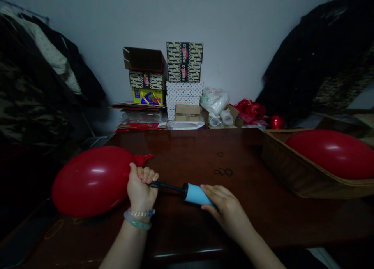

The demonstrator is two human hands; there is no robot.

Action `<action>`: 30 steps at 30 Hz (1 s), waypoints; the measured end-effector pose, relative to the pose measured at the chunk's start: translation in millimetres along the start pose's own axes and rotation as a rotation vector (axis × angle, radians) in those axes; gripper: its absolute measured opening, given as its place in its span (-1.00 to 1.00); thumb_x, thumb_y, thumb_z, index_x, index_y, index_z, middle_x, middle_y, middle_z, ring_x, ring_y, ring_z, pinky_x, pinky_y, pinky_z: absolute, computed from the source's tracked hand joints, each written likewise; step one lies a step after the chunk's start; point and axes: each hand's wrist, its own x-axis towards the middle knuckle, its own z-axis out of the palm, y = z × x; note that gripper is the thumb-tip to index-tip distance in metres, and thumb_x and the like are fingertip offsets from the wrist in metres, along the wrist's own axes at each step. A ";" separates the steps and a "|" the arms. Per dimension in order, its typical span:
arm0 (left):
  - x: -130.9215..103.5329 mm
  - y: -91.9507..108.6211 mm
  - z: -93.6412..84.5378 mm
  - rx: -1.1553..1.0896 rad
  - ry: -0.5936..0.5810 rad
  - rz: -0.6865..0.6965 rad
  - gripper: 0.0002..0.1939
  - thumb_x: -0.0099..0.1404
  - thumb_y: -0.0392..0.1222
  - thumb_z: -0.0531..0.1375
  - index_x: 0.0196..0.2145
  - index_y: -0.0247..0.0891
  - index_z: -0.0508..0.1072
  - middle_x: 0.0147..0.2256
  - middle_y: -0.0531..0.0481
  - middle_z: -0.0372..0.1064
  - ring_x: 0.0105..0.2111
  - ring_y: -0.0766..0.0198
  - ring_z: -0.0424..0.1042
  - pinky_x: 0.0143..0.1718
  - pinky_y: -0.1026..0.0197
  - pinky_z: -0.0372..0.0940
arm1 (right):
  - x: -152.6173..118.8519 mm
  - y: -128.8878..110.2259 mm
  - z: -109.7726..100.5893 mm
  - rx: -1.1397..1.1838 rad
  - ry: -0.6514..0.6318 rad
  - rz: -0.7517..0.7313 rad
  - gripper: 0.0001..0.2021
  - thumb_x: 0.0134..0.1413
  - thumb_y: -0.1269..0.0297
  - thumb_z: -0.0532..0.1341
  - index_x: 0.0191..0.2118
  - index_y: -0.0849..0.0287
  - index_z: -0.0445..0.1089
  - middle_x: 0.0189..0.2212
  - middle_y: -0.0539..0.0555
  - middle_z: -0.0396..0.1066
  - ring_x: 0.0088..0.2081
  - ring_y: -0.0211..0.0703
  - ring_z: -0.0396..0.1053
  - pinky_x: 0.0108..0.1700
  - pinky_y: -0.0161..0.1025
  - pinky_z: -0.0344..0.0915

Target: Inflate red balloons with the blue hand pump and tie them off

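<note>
A hand balloon pump with a blue barrel point(198, 195) and a black rod stretches between my two hands. My left hand point(142, 187), with a bracelet and a bangle at the wrist, is closed around the pump's black end. Right against that fist rests a big inflated red balloon point(93, 181); whether its neck is inside my fingers is hidden. A crumpled red rubber piece point(142, 159) shows just behind the fist. My right hand point(224, 206) grips the far end of the blue barrel, thumb below and fingers on top.
On the dark wooden table point(181, 148) lie black bands point(223, 171), a small red ring point(196, 177) and a yellowish band point(54, 229). A wicker basket point(280, 171) at right holds another red balloon point(330, 152). Boxes point(184, 62) are stacked behind; clothes hang on both sides.
</note>
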 end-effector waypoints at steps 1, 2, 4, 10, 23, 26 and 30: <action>-2.4 -2.5 1.3 0.006 -0.011 0.001 -0.47 0.25 -0.03 0.15 -0.66 -0.25 -0.08 -0.76 0.21 -0.17 -0.77 0.48 -0.10 -0.69 0.35 -0.06 | 0.1 -1.3 -0.1 0.006 0.006 -0.005 -0.46 0.05 0.34 0.28 0.17 0.10 0.23 0.01 0.15 0.40 -0.01 0.02 0.36 0.04 0.01 0.33; -4.9 -4.7 2.9 0.014 -0.024 0.005 -0.46 0.24 -0.03 0.17 -0.66 -0.25 -0.08 -0.76 0.21 -0.17 -0.77 0.48 -0.10 -0.69 0.35 -0.06 | 0.2 -2.6 -0.1 0.013 0.012 -0.009 -0.46 0.05 0.33 0.28 0.18 0.10 0.22 0.01 0.15 0.40 -0.01 0.02 0.36 0.04 0.01 0.33; -9.9 -9.0 6.5 0.027 -0.054 0.017 -0.45 0.22 -0.02 0.19 -0.66 -0.25 -0.09 -0.76 0.21 -0.17 -0.76 0.49 -0.10 -0.69 0.34 -0.06 | 0.5 -5.1 0.2 0.028 0.019 -0.017 -0.47 0.07 0.33 0.26 0.18 0.09 0.21 0.01 0.16 0.40 -0.01 0.02 0.37 0.05 0.01 0.32; -22.0 -25.2 16.3 0.050 -0.061 -0.038 -0.45 0.22 -0.01 0.19 -0.67 -0.25 -0.07 -0.75 0.20 -0.16 -0.76 0.49 -0.11 -0.69 0.33 -0.06 | -0.8 -11.9 4.8 0.061 -0.005 0.016 -0.47 0.09 0.34 0.24 0.19 0.10 0.20 0.03 0.15 0.39 0.00 0.02 0.35 0.06 0.00 0.32; -11.1 -4.6 12.6 0.051 -0.058 0.020 -0.45 0.24 -0.01 0.17 -0.67 -0.25 -0.08 -0.77 0.20 -0.17 -0.77 0.48 -0.12 -0.70 0.34 -0.07 | 1.4 -3.6 6.4 0.075 0.015 -0.020 -0.42 0.06 0.27 0.28 0.21 0.06 0.17 0.02 0.12 0.40 0.00 -0.04 0.36 0.05 -0.07 0.34; -5.4 3.6 9.1 0.041 -0.043 0.041 -0.45 0.25 -0.01 0.15 -0.67 -0.25 -0.09 -0.77 0.20 -0.17 -0.77 0.48 -0.12 -0.71 0.34 -0.07 | 1.4 2.4 5.3 0.080 -0.016 -0.009 -0.44 0.07 0.27 0.28 0.20 0.06 0.18 0.03 0.13 0.39 0.01 -0.02 0.36 0.06 -0.04 0.32; 0.2 6.5 5.4 0.031 -0.025 0.035 -0.46 0.27 -0.02 0.13 -0.67 -0.25 -0.09 -0.77 0.20 -0.17 -0.77 0.48 -0.12 -0.70 0.35 -0.06 | 1.0 5.2 2.6 0.071 -0.044 0.011 -0.47 0.06 0.28 0.28 0.18 0.08 0.22 0.03 0.13 0.39 0.01 -0.02 0.35 0.07 -0.03 0.31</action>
